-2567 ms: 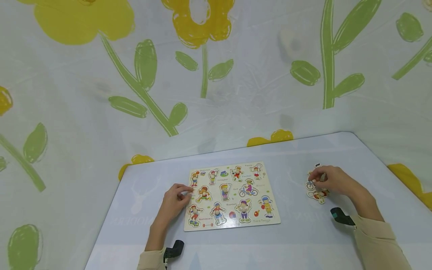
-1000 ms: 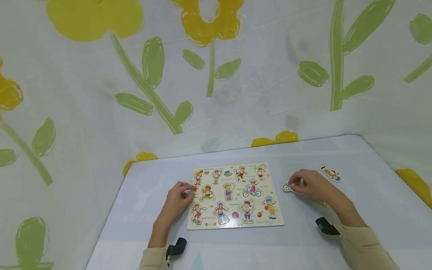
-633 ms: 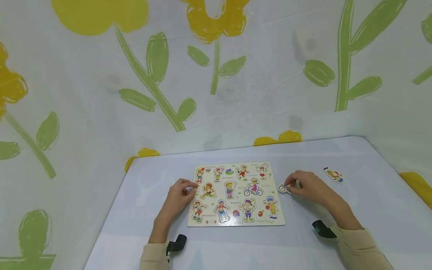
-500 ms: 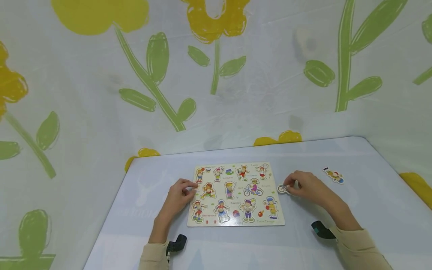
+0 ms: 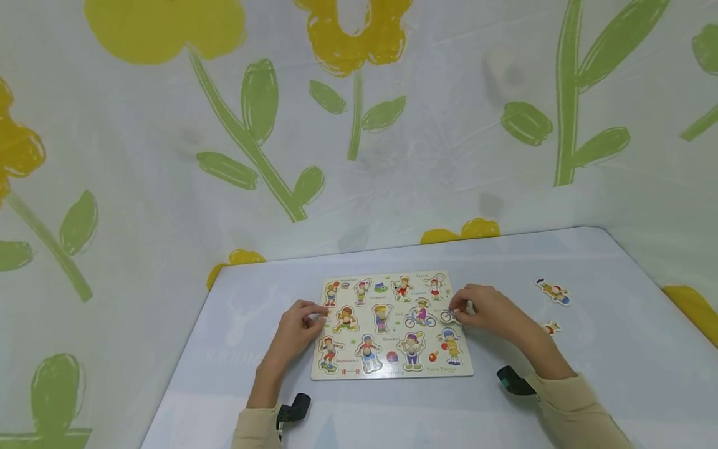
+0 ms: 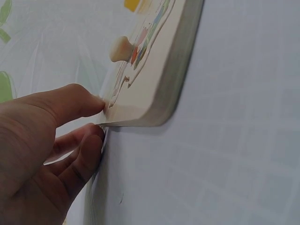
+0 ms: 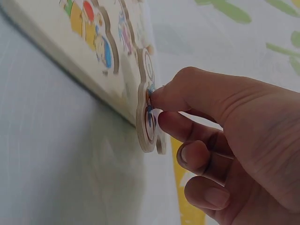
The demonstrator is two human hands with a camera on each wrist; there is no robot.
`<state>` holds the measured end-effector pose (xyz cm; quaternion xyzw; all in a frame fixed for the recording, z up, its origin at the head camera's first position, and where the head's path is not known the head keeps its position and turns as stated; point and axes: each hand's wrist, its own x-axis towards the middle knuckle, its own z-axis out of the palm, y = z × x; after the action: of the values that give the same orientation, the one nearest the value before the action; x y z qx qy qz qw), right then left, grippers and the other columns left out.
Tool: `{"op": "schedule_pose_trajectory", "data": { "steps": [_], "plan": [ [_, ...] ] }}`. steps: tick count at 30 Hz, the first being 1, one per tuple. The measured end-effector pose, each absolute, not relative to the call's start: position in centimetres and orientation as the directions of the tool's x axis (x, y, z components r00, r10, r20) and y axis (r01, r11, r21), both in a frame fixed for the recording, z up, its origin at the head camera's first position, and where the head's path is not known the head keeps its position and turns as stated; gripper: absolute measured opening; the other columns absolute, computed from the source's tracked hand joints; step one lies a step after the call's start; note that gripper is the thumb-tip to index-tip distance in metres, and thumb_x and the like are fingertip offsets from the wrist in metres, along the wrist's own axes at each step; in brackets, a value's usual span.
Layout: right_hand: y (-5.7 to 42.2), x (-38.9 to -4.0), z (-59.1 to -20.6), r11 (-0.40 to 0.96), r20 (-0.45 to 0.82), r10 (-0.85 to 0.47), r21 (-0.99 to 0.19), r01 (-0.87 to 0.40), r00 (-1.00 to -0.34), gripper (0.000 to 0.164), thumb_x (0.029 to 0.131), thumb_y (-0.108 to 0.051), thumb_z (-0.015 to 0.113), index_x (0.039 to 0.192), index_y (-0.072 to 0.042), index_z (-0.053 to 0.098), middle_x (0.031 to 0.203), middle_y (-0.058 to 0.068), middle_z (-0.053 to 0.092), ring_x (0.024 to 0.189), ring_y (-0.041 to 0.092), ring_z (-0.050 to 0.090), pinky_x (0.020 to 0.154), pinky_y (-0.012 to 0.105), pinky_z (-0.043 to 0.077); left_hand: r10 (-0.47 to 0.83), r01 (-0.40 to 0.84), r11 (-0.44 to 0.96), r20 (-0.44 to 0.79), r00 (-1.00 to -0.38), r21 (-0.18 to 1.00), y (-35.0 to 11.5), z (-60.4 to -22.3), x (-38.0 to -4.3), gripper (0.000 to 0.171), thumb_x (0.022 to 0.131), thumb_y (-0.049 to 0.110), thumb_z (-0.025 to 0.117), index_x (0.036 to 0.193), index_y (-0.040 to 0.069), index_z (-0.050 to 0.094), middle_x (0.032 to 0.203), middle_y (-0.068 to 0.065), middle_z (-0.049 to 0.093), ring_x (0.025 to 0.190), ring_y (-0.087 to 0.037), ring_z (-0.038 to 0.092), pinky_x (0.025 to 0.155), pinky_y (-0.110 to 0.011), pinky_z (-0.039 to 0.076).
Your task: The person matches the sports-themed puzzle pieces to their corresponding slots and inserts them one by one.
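A cream wooden peg puzzle board (image 5: pixel 359 342), printed with children playing sports, lies flat on the table. At its left edge my left hand (image 5: pixel 298 327) pinches the rim, thumb over the top face and fingers against the side; the left wrist view shows this hand (image 6: pixel 51 136) close up, with a round wooden knob (image 6: pixel 122 49) nearby. My right hand (image 5: pixel 485 310) pinches a bicycle puzzle piece (image 5: pixel 447 317) at its middle. In the right wrist view, the bicycle piece (image 7: pixel 146 129) is held on edge to that camera, above the board's right side; its knob is hidden by the fingertips.
To the right, a loose puzzle piece (image 5: pixel 554 292) lies on the white table (image 5: pixel 404 411). Another piece (image 5: pixel 552 327) shows partly behind my right forearm. A flower-printed cloth (image 5: pixel 426 149) rises behind the table's back edge.
My right hand has carried the bicycle piece leftward from the loose pieces to over the board's right edge. The left hand has stayed at the board's left edge.
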<state>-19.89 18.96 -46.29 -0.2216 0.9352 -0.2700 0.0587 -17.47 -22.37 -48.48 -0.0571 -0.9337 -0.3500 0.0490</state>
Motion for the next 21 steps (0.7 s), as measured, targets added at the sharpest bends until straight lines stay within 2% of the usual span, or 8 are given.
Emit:
{"op": "schedule_pose_trajectory", "data": {
  "steps": [14,21],
  "plan": [
    [15.0,-20.2,-46.3,0.725,0.046,-0.49,-0.533,-0.436,-0.871,0.007,0.085,-0.013,0.072,0.091,-0.017,0.073,0.083,-0.009,0.06,0.075,0.008,0.051,0.069,0.022,0.047,0.062,0.134,0.754,0.134,-0.989,0.643,-22.3,-48.8,-17.5,0.018,0.086,0.012,0.073,0.103,0.013,0.076,0.108,-0.007,0.063,0.074,-0.01,0.051,0.063,-0.02,0.043],
    [13.4,-20.1,-46.5,0.716,0.039,-0.502,-0.541,-0.441,-0.864,0.007,0.086,-0.016,0.073,0.093,-0.017,0.075,0.085,-0.01,0.062,0.075,0.007,0.049,0.068,0.021,0.045,0.067,0.142,0.759,0.141,-0.988,0.636,-22.4,-48.8,-17.5,0.017,0.086,0.012,0.073,0.103,0.014,0.076,0.108,-0.006,0.063,0.072,-0.009,0.051,0.062,-0.02,0.043]
  ]
}}
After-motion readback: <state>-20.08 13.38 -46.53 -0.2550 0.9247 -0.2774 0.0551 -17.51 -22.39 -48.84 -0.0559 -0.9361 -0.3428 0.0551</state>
